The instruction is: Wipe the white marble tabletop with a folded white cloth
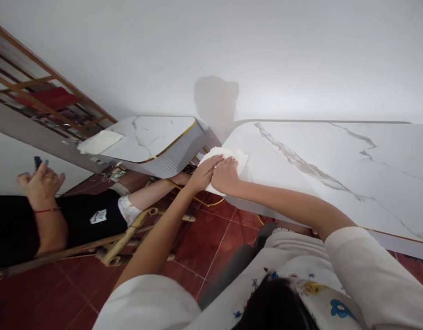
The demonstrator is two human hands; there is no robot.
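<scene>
A white cloth or tissue (243, 159) lies over the near left corner of a white marble-patterned table (335, 160). My left hand (205, 173) presses on its left part, fingers close together and pointing right. Touching it, my right hand (225, 175) rests on the same cloth with its fingers bent over it. The cloth shows beyond both hands and hangs a little below them at the table's edge.
A smaller marble-patterned table (163, 133) with a gold rim stands to the left, a white cloth (101, 141) on it. At the left, a person (90, 215) sits on a bamboo seat (129, 236), one hand raised. A wooden rack (42, 82) is at upper left.
</scene>
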